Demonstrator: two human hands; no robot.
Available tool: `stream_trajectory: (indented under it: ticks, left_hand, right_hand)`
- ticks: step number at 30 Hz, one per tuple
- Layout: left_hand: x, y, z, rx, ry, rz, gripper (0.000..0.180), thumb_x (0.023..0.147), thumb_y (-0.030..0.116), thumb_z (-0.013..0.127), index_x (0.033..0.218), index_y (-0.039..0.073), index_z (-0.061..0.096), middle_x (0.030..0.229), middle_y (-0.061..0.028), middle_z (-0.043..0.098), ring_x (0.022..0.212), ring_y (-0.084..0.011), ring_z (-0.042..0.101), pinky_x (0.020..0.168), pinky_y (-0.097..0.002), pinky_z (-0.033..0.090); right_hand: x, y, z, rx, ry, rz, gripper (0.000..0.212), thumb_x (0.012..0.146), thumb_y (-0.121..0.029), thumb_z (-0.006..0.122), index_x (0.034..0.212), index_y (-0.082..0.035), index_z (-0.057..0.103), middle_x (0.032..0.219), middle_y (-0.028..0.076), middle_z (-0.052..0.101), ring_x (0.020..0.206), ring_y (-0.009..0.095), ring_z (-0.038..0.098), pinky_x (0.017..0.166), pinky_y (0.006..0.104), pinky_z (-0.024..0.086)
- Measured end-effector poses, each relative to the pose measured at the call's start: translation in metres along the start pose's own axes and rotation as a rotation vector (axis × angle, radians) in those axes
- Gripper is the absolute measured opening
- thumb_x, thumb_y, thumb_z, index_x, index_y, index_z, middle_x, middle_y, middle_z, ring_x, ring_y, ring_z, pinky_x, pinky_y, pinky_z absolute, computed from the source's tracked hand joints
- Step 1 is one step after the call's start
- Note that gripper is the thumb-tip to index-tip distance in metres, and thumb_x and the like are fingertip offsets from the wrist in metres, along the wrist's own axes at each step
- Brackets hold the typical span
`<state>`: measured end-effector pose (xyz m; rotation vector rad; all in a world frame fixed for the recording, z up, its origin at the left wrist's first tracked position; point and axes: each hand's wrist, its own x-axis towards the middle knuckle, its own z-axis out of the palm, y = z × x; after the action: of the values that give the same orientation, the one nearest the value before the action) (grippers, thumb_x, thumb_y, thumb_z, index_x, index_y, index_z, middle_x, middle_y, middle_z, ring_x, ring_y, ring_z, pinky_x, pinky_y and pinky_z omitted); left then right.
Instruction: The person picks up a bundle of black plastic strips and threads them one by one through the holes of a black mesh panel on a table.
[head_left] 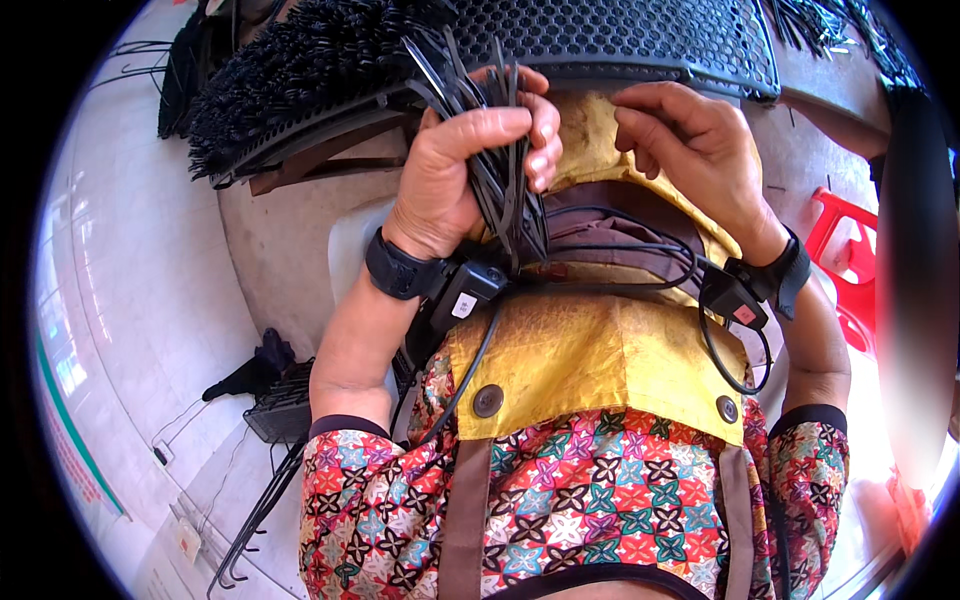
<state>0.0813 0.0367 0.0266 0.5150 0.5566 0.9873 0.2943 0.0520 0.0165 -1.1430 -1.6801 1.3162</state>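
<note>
The left grip (445, 165) is clamped on thin black strips (492, 188) jutting above and below it; whether the right grip (700, 150) is together, I cannot tell.

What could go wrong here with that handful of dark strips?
Two things, perhaps. The dark strips poke out unevenly above and below the left hand, so some might slip free if that grip loosens. Also, a black cable loops loosely across the yellow apron, near the strips' lower ends; a strip could snag on it.
</note>
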Motion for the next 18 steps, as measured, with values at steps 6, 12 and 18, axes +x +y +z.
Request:
stream_trajectory:
  ticks: [6, 12, 18]
  left_hand:
    - [0.009, 0.008, 0.006, -0.069, -0.053, 0.111, 0.026, 0.083, 0.011, 0.056, 0.106, 0.002, 0.049, 0.081, -0.0057, 0.047, 0.069, -0.0154, 0.046, 0.062, -0.0291, 0.04]
    - [0.022, 0.006, 0.011, -0.021, 0.093, 0.302, 0.017, 0.078, -0.001, 0.059, 0.095, -0.001, 0.054, 0.082, -0.0099, 0.059, 0.071, -0.019, 0.059, 0.063, -0.0302, 0.051]
    - [0.028, 0.007, 0.022, 0.193, 0.199, 0.494, 0.032, 0.076, -0.009, 0.059, 0.104, 0.003, 0.05, 0.088, -0.009, 0.058, 0.076, -0.0213, 0.061, 0.068, -0.0345, 0.054]
  right_hand:
    - [-0.002, 0.007, 0.01, 0.266, -0.119, 0.249, 0.032, 0.088, -0.028, 0.059, 0.093, 0.004, 0.062, 0.077, 0.007, 0.064, 0.065, 0.01, 0.06, 0.059, 0.0227, 0.051]
    - [0.009, 0.002, 0.027, 0.786, -0.278, 0.384, 0.053, 0.086, -0.043, 0.059, 0.106, 0.005, 0.056, 0.089, 0.013, 0.062, 0.076, 0.019, 0.062, 0.068, 0.0308, 0.054]
    - [0.008, -0.002, 0.042, 1.004, -0.268, 0.369, 0.052, 0.088, -0.046, 0.053, 0.11, 0.001, 0.054, 0.094, 0.011, 0.06, 0.081, 0.021, 0.061, 0.068, 0.0397, 0.055]
